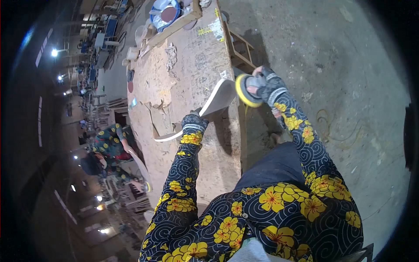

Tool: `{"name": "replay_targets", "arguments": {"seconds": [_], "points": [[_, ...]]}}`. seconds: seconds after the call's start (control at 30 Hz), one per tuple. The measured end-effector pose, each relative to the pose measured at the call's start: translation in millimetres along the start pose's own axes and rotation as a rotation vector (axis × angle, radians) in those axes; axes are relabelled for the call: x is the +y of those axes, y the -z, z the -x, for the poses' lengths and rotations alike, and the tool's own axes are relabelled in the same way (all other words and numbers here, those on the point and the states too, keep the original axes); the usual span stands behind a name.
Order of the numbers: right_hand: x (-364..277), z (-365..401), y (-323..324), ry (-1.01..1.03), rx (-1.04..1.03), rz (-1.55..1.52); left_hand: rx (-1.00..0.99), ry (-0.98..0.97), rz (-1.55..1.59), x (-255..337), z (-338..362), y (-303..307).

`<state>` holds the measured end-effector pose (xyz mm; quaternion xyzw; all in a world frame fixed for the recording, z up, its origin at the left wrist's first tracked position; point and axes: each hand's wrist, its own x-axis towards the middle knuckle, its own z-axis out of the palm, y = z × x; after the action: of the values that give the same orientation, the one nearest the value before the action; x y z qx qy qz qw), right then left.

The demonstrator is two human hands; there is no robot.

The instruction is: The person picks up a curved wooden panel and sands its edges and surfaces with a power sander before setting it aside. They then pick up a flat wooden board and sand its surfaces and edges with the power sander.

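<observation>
A curved pale wooden piece [220, 97] stands tilted over the workbench [187, 78], its wide end toward my right side and a thin bent end to the left. My left hand [194, 121], in a dark glove, is wrapped round the middle of it. With my gloved right hand [267, 84] I grip a sander [248, 90] that has a round yellow pad. The pad faces the wide end of the wooden piece, just beyond the bench's edge.
At the bench's far end are a blue basin [165, 13] and a wooden bar [174, 25]. A crumpled rag [171, 56] lies on the top. Across the bench, another person [109, 150] holds a curved piece. A hose [342, 131] lies on the floor.
</observation>
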<state>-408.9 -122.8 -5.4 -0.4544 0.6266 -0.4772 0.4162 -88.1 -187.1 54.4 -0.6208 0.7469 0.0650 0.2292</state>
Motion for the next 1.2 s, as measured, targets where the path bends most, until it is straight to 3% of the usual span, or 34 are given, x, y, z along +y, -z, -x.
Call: {"name": "replay_targets", "arguments": {"seconds": [0.07,0.13,0.2,0.23,0.33,0.47,0.57,0.67,0.73,0.8,0.93,0.97,1.07,1.2], "points": [[-43.6,-4.2,-10.6,0.219,-0.094,0.44,0.021,-0.041,-0.012,-5.0,-2.0,-10.0],[-97.7,-6.6,-28.4,0.246,-0.216,0.632,0.042,-0.066,0.007,-8.9,-1.1,-13.9],[-107.5,-9.3,-62.0,0.363,-0.205,0.693,0.006,-0.031,0.034,0.0,-0.5,2.1],[-136.1,-2.1,-60.7,0.313,-0.32,0.754,-0.019,-0.035,0.049,1.8,0.6,6.7],[-130.0,-7.6,-87.2,0.43,-0.266,0.854,0.014,-0.078,0.062,-0.5,1.1,1.7],[-128.6,-43.4,-80.8,0.173,-0.308,0.903,0.104,-0.121,0.134,-5.0,3.7,-10.1],[-123.9,-69.6,-54.1,0.091,-0.385,0.841,0.112,-0.147,0.14,-9.4,-3.9,-14.0],[-112.1,-87.8,-49.9,0.057,-0.368,0.791,0.134,-0.158,0.165,-8.7,-4.5,-8.5],[-129.6,-81.5,-54.3,0.211,-0.555,0.973,0.125,-0.171,0.165,-10.9,-4.2,-6.1],[-147.5,-65.9,-76.6,0.223,-0.576,1.116,0.128,-0.16,0.162,-11.0,1.0,-3.1],[-148.8,-81.5,-75.2,0.197,-0.603,1.013,0.126,-0.158,0.152,-11.6,0.8,-3.7],[-117.4,-100.4,-69.7,0.27,-0.479,0.886,0.117,-0.146,0.156,-11.9,-0.2,-2.7],[-59.5,-148.8,-41.1,-0.108,-0.616,0.458,0.074,-0.106,0.154,-12.8,-1.7,-2.3],[-27.1,-167.0,-26.4,-0.174,-0.559,0.386,0.099,-0.08,0.163,-13.8,-2.2,-10.7]]}}
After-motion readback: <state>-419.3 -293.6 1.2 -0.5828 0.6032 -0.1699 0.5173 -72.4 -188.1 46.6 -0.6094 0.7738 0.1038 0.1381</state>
